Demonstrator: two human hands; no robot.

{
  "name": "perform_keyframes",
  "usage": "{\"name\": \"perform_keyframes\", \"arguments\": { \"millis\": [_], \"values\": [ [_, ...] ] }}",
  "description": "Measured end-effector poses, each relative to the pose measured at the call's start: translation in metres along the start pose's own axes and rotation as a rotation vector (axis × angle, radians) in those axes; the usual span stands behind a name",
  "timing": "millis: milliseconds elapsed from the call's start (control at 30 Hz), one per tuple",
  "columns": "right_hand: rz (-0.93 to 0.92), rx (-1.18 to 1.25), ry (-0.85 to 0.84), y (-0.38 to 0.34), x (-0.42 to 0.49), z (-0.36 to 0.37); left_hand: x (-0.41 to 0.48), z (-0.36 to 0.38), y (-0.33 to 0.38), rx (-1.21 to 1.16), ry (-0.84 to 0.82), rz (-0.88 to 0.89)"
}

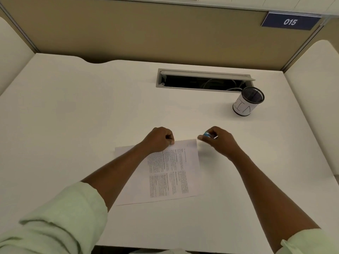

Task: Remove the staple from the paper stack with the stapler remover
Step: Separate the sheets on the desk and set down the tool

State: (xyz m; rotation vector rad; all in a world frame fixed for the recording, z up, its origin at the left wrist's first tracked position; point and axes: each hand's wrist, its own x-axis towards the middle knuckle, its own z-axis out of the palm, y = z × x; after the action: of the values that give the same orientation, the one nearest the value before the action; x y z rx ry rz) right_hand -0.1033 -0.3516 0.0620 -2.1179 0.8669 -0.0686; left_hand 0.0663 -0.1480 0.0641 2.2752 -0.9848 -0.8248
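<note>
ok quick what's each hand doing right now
Left hand: closed, fingers pressing the paper stack at its far edge.
Right hand: closed on the staple remover, beside the stack's far right corner.

An office cubicle: white desk (73, 110), tan partition (128, 30), numbered plate "015" (290, 21), cable tray (203, 80).

I see wide bare desk (73, 110) to the left and in front of the paper stack (172, 173). Far right, a mesh bin cup (247, 101) stands just beside the open cable hatch (201, 80). Partition walls (146, 33) close off the back and both sides.
</note>
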Motion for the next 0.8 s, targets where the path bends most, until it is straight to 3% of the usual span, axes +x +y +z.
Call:
{"name": "perform_keyframes", "arguments": {
  "millis": [233,500,700,800],
  "values": [
    [0.238,0.096,0.204,0.044,0.008,-0.009,0.0,-0.004,-0.018,-0.249,0.194,-0.234],
    [0.255,-0.207,0.442,0.056,0.002,-0.001,0.0,-0.005,-0.035,-0.507,0.371,-0.444],
    [0.307,-0.322,0.499,0.058,0.007,-0.004,0.0,-0.003,-0.044,-0.633,0.445,-0.486],
    [0.23,-0.395,0.573,0.049,0.005,0.0,0.0,-0.005,-0.047,-0.694,0.47,-0.493]
  ]
}}
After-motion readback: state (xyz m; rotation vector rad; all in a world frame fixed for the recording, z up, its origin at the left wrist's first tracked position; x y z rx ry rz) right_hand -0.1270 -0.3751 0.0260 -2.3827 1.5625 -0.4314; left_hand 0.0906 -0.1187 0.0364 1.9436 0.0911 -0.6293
